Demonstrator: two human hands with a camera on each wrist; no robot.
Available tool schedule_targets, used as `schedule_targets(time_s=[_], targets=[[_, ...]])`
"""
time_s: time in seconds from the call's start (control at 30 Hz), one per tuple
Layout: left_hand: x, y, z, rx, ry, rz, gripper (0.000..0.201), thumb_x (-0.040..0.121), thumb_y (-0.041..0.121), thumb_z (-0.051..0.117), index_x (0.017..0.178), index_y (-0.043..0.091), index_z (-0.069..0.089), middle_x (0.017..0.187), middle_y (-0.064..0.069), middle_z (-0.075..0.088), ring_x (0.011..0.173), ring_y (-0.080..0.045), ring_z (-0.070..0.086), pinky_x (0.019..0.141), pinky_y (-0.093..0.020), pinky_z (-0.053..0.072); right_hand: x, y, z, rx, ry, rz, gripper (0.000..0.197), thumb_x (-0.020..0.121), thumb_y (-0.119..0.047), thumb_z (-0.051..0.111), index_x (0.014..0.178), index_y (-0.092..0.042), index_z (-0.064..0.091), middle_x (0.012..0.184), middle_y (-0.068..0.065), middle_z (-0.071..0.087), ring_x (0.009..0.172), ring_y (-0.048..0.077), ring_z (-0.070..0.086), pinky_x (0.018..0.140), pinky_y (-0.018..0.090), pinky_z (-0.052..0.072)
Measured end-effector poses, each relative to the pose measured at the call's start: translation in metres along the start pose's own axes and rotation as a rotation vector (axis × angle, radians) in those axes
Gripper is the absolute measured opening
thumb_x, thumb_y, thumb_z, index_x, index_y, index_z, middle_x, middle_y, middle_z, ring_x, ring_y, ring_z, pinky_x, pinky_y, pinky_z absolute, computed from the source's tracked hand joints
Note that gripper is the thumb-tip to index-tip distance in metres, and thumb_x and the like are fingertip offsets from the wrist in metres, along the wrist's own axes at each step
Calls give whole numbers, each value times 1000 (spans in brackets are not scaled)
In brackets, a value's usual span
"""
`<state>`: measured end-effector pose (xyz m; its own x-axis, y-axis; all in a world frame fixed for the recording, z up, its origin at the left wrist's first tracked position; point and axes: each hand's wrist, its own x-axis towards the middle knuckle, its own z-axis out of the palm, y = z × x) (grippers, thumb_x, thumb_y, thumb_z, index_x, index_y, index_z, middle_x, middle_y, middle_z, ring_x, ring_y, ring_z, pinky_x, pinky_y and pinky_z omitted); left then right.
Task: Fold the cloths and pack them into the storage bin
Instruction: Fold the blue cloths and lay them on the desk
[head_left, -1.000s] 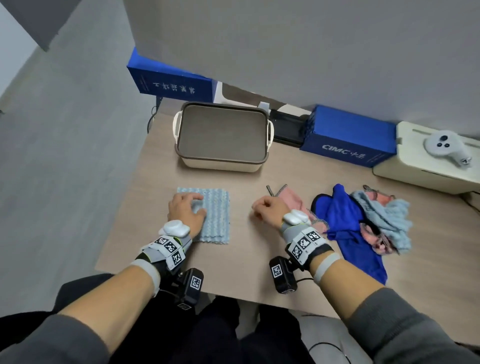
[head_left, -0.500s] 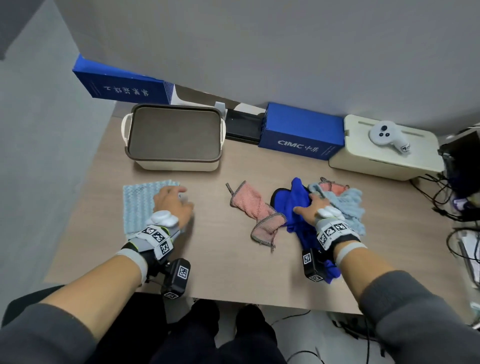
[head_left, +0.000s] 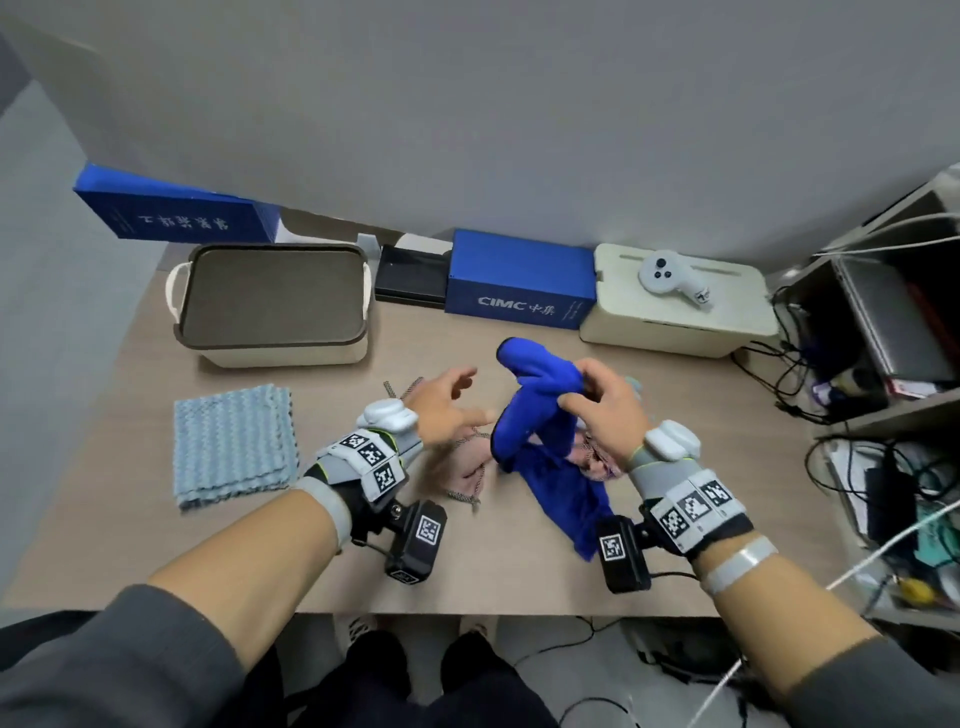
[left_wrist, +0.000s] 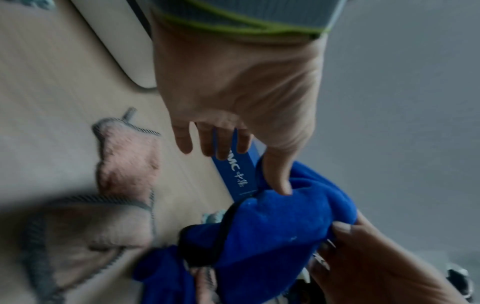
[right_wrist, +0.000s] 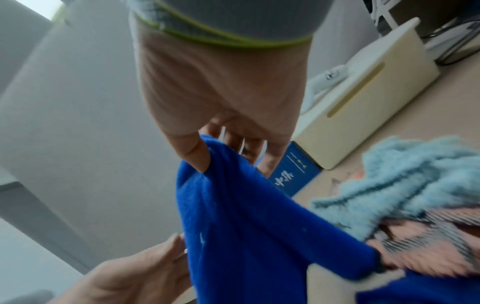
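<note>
So far one light-blue cloth (head_left: 234, 447) lies folded near the table's left edge; the storage bin (head_left: 270, 306) looks unpacked. Right hand (head_left: 602, 410) pinches the blue cloth (head_left: 540, 415), lifted mid-table; left hand (head_left: 441, 410) spread, holding nothing.

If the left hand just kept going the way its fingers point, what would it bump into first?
Most likely the blue cloth that the right hand holds up. The left hand is open, its fingers aimed to the right toward that cloth, thumb seemingly right at it already. Depth is hard to judge here.
</note>
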<state>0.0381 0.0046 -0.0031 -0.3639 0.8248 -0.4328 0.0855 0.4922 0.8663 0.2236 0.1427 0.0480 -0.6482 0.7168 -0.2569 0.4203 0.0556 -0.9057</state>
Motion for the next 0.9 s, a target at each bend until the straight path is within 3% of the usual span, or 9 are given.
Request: schedule_targets(time_s=[0.07, 0.13, 0.27, 0.4, 0.47, 0.53, 0.63, 0.73, 0.9], targets=[[-1, 18, 10, -125, -81, 61, 75, 65, 34, 78, 133, 17, 50, 121, 1, 58, 113, -13, 53, 98, -29, 41, -3, -13, -3, -11, -103, -99, 14, 80, 3, 59, 89, -8, 57, 80, 2, 62, 75, 11, 55, 71, 22, 46], [-5, 29, 15, -225, -139, 84, 48, 64, 31, 77, 107, 15, 62, 97, -9, 61, 92, -18, 56, 84, -33, 43, -5, -21, -4, -6, -148, -96, 21, 78, 4, 61, 86, -15, 57, 81, -2, 62, 76, 7, 55, 73, 20, 46], [-14, 41, 9, -337, -82, 124, 34, 73, 21, 75, 105, 11, 68, 101, -9, 69, 92, -17, 61, 92, -37, 49, -8, -11, -16, -208, -71, -24, 18, 69, -22, 70, 78, -15, 55, 69, 5, 56, 63, 17, 49, 59, 31, 40], [-25, 52, -11, -291, -69, 190, 34, 67, 15, 75, 98, 5, 65, 87, -4, 66, 79, -11, 59, 78, -25, 48, -18, -5, -12, -301, -252, 140, 29, 75, -27, 80, 75, -14, 54, 56, 1, 53, 43, 14, 43, 45, 26, 33], [-30, 61, -15, -225, -128, 220, 29, 70, 5, 72, 97, 1, 62, 79, 0, 62, 69, -5, 56, 68, -19, 47, -17, -10, -6, -386, -323, 114, 33, 73, -34, 83, 82, -21, 54, 70, -6, 57, 58, 9, 50, 56, 26, 39], [-33, 72, -20, -149, -190, 252, 22, 69, 1, 68, 88, 8, 60, 71, 8, 60, 64, -2, 53, 63, -17, 44, -14, -22, 0, -345, -299, 23, 58, 69, -34, 84, 115, -22, 51, 109, -3, 58, 97, 9, 55, 85, 26, 44], [-43, 88, -34, -12, -237, 307, 26, 67, 0, 64, 86, 19, 62, 77, 13, 65, 72, -3, 57, 72, -16, 46, -5, -47, 11, -278, -368, -173, 72, 68, -26, 77, 134, -24, 46, 135, -2, 50, 126, 11, 46, 106, 29, 36], [-50, 90, -57, 22, -196, 282, 29, 71, -9, 64, 87, 15, 62, 78, 4, 63, 67, -2, 56, 63, -15, 45, 2, -65, 24, -357, -494, -149, 43, 64, -36, 70, 103, -17, 67, 104, 5, 69, 97, 17, 63, 94, 39, 49], [-69, 61, -108, -3, -50, 203, 36, 68, -7, 64, 67, 29, 62, 68, 11, 61, 63, -4, 54, 59, -20, 42, 7, -59, 45, -383, -558, -79, 22, 67, -24, 70, 87, -19, 62, 79, 0, 63, 71, 14, 55, 72, 39, 48]])
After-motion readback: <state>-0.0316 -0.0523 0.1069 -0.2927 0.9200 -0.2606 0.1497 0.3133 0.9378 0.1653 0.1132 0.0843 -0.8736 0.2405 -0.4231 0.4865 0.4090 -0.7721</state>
